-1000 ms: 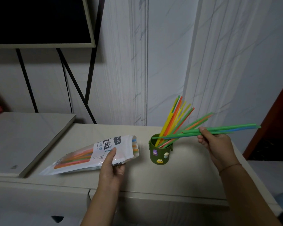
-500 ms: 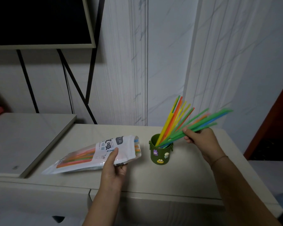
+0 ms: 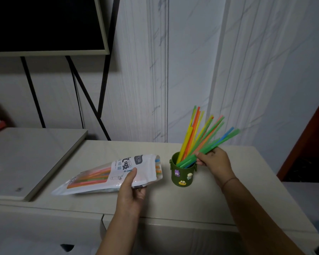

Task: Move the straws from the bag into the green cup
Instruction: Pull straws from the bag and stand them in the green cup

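Pale marble-look panels back the cream table, and everything that matters sits around the green cup. Just left of the cup lies the bag, its open mouth facing the cup. My left grip pinches the bag's near edge, thumb on top and fingers curled beneath. The remaining straws show through the clear half, farther left of the cup.

My right grip, just right of the cup's rim, is closed round a small bundle of green and blue straws. Their lower ends are already inside the cup and their tops slant up and away to the right. Yellow, orange and green straws lean in the cup behind them.

I judge these to weigh almost nothing. They should be stiff along their length but easy to kink if squeezed, and smooth enough to slip past one another. A light pinch low down, close to the rim, should steer them best. For the bagged ones, I would take the ends showing at the mouth. The cup looks small, so the leaning load could tip it.
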Demonstrator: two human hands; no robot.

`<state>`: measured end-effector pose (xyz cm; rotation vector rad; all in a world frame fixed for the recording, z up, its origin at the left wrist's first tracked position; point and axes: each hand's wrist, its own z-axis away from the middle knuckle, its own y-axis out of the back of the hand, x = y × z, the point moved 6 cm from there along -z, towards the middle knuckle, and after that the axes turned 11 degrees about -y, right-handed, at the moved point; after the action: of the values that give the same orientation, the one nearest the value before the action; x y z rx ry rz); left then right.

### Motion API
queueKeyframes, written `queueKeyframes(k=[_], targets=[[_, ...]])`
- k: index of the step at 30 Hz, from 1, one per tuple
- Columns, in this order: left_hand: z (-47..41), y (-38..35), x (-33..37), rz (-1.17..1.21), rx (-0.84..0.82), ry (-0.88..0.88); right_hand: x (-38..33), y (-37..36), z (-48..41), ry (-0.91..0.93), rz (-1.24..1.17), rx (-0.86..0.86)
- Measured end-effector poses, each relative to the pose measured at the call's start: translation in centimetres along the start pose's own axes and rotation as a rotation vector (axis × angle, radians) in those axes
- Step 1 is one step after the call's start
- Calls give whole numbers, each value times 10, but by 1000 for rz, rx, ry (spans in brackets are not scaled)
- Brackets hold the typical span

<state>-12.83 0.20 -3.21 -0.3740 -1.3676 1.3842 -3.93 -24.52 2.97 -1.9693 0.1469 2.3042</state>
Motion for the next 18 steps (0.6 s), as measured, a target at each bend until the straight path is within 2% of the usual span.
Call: queueKeyframes(k=[7, 18], targets=[[3, -3, -5, -17, -5, 17, -2, 7, 3, 82, -42, 138], [7, -3, -9, -39, -11, 43, 17, -5, -1, 16, 72, 61]])
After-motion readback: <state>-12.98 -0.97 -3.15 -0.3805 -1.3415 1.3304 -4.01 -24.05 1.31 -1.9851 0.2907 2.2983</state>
